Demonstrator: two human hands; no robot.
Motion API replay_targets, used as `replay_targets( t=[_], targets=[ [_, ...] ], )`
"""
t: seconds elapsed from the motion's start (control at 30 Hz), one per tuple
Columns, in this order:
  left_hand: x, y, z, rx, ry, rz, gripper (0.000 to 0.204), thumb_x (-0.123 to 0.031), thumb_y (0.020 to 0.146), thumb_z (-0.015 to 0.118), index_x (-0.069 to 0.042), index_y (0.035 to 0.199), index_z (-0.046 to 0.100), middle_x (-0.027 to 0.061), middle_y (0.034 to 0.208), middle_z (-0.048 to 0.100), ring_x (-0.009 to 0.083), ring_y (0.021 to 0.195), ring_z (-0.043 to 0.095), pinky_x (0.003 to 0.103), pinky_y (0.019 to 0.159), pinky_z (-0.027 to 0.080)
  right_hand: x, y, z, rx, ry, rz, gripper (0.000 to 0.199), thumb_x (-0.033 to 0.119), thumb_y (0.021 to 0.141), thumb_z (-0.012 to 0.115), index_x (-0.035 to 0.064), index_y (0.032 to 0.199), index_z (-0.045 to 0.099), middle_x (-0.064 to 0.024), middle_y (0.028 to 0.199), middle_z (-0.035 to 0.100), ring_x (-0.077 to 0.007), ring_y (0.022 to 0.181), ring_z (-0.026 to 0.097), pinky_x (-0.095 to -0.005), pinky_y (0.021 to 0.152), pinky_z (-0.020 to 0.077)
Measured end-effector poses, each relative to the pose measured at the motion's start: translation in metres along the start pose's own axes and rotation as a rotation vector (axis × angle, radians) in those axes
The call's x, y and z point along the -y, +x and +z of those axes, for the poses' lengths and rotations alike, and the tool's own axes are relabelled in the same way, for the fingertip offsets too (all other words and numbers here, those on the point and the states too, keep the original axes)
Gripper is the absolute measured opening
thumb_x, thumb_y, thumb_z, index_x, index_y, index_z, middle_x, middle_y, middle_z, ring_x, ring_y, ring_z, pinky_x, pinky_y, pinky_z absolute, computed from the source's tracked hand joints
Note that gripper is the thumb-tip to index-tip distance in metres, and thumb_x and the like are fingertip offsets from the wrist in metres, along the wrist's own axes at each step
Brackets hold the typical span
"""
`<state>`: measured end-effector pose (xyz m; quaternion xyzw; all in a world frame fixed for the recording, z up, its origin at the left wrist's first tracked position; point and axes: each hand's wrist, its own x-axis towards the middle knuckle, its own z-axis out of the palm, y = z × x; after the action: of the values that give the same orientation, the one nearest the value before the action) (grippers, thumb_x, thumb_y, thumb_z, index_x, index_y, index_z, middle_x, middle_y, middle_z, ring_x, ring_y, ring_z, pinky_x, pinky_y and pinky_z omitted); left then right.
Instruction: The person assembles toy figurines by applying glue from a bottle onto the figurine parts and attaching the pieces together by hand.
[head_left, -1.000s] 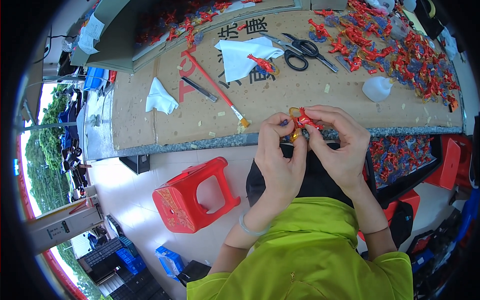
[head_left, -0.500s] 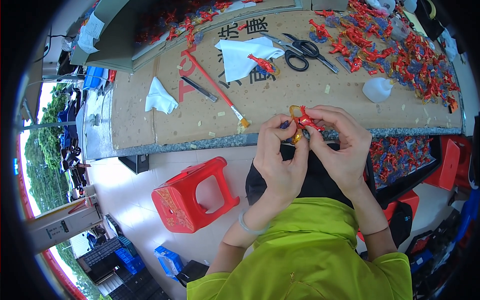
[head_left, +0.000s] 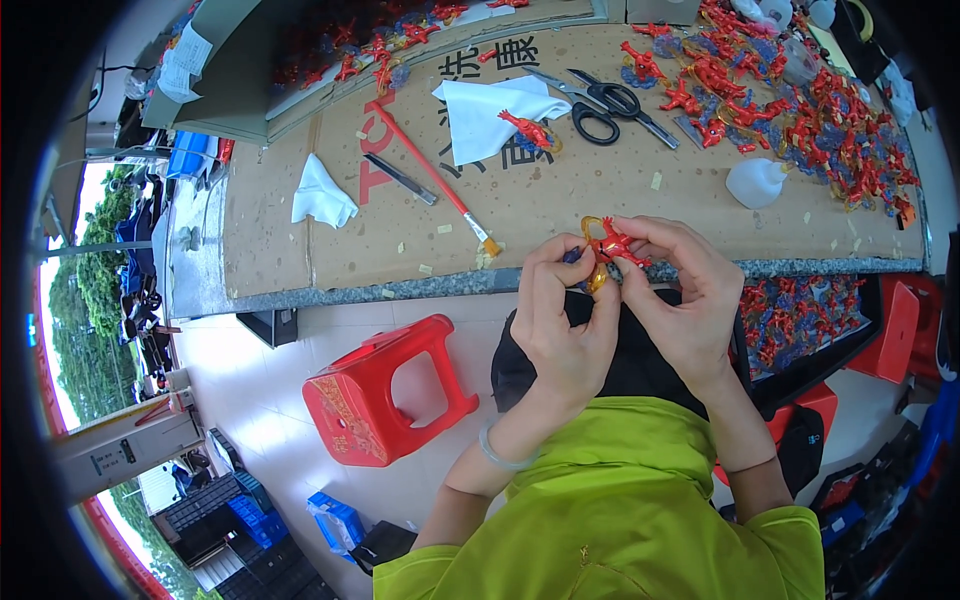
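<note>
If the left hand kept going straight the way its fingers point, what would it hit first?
The left hand points up toward the table. Past the red figure it pinches, the bare cardboard comes first, probably short of the scissors; depth is unclear.

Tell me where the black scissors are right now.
In the head view, the black scissors lie on the cardboard-covered table beyond both hands, right of the white cloth and left of the pile of red figures.
</note>
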<state>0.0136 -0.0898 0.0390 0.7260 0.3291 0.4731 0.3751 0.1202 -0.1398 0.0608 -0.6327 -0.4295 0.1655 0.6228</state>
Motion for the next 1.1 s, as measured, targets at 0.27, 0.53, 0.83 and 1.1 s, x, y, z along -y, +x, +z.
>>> replay_targets(
  t=[0.27,0.53,0.83,1.1],
  targets=[
    [-0.005,0.007,-0.004,0.01,-0.303,-0.299,0.022,0.012,0.084,0.059,0.004,0.102,0.05,0.0146,0.105,0.059,0.0154,0.091,0.062,0.025,0.078,0.051,0.006,0.01,-0.013,0.161,0.002,-0.007,0.033,-0.009,0.072,0.066,-0.0002,0.104,0.068,-0.0124,0.098,0.067,-0.0202,0.081,0.069,-0.0282,0.073,0.0545],
    [-0.001,0.021,-0.02,0.357,-0.864,-0.805,0.015,-0.002,0.094,0.049,0.004,0.107,0.049,0.0166,0.096,0.064,0.0183,0.076,0.064,0.028,0.067,0.052,-0.005,0.016,-0.028,0.189,-0.047,-0.003,0.024,-0.004,0.079,0.066,0.0008,0.102,0.07,-0.0086,0.084,0.068,-0.0167,0.079,0.061,-0.0281,0.07,0.0494],
    [0.003,0.02,-0.019,0.464,-0.969,-0.932,0.019,-0.011,0.094,0.045,0.002,0.105,0.054,0.0174,0.09,0.065,0.0207,0.07,0.063,0.028,0.063,0.051,-0.008,0.017,-0.032,0.194,0.103,0.179,0.014,0.004,0.085,0.067,0.0004,0.097,0.073,-0.0066,0.079,0.066,-0.011,0.072,0.056,-0.0247,0.066,0.045],
    [0.004,0.021,-0.021,0.53,-1.169,-0.963,0.036,-0.028,0.099,0.038,0.003,0.112,0.052,0.0211,0.091,0.065,0.0247,0.073,0.064,0.031,0.064,0.052,-0.007,0.021,-0.038,0.266,0.189,0.324,0.012,0.006,0.086,0.068,-0.0017,0.094,0.072,-0.0071,0.08,0.064,-0.0076,0.068,0.056,-0.0239,0.06,0.046]
  ],
)
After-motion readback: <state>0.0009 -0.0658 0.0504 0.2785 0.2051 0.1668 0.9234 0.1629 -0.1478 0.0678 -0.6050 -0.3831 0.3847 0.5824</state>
